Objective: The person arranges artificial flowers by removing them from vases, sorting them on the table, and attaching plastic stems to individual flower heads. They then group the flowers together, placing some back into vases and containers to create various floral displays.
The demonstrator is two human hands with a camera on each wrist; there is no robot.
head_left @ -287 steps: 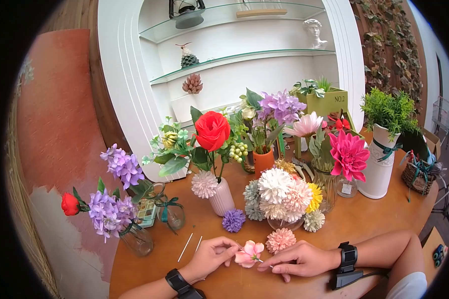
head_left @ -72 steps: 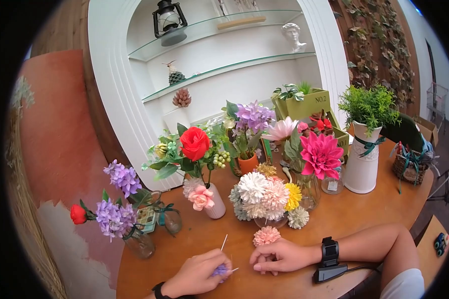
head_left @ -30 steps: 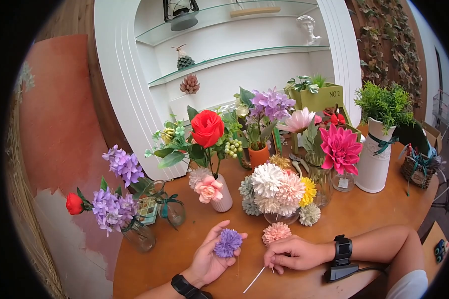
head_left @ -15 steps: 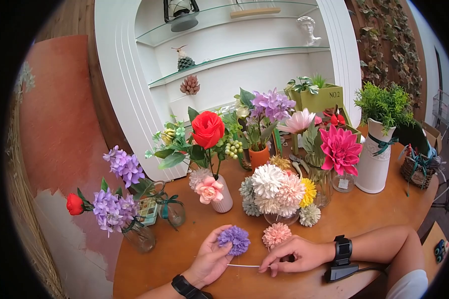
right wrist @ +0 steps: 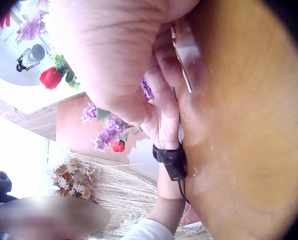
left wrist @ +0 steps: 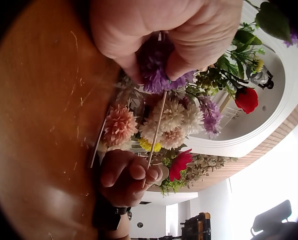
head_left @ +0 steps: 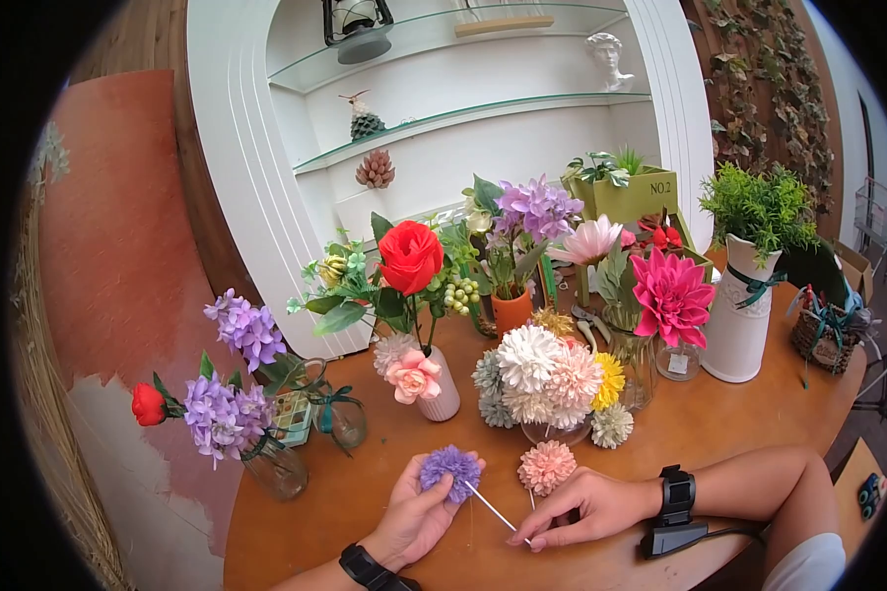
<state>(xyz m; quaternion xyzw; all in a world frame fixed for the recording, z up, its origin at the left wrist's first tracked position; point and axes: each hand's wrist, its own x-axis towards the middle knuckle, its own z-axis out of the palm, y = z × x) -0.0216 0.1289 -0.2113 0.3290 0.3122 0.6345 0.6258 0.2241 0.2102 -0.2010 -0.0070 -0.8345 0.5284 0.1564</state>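
Note:
In the head view my left hand (head_left: 412, 514) holds a purple pompom flower head (head_left: 447, 471), its thumb against the near petals. My right hand (head_left: 589, 507) pinches the lower end of a thin white stick (head_left: 495, 508). The stick slants up to the left, and its far end meets the underside of the flower. The left wrist view shows the purple petals (left wrist: 156, 70) between thumb and fingers, with the stick (left wrist: 159, 120) running from them to the right fingertips. A pink pompom flower (head_left: 547, 465) lies just behind the right hand, a second white stick (head_left: 532, 499) beside it.
Behind the hands stands a bowl of white, peach and yellow pompom flowers (head_left: 542, 369). A pink vase (head_left: 441, 392) with a red rose (head_left: 411, 256) is left of it. Glass jars (head_left: 278, 471) stand at left, a white pitcher (head_left: 737, 330) at right.
The pink flower held earlier is gone from the hands, and a pink rose shows at the pink vase. The left hand took the purple flower; the stick swung up from below it to its underside.

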